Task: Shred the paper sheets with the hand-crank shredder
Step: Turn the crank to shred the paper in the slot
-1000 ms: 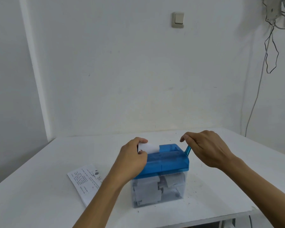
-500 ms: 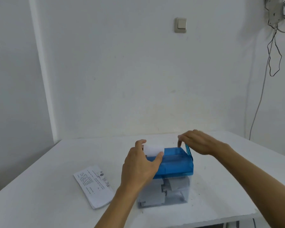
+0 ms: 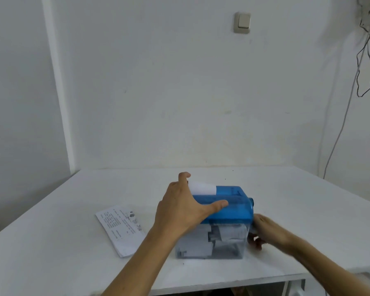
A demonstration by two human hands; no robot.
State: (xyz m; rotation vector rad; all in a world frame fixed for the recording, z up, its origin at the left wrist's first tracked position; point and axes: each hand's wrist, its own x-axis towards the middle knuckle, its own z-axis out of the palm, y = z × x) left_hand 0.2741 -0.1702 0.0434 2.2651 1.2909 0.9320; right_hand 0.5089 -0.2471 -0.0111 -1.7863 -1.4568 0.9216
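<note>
The hand-crank shredder has a blue top on a clear bin packed with paper shreds. It stands near the table's front edge. A white sheet sticks up from the slot at the left end of the top. My left hand rests on that left end, thumb stretched along the blue front and a finger behind the sheet. My right hand is low beside the bin's right side, fingers curled round the crank handle, which it hides. The crank hub shows above it.
A printed paper sheet lies flat on the white table to the left of the shredder. The table's front edge runs just below the bin. A wall stands behind, with cables hanging at the far right.
My right hand has swung from the top of the shredder's right end down to beside the bin. The sheet and my left hand stay at the slot.
</note>
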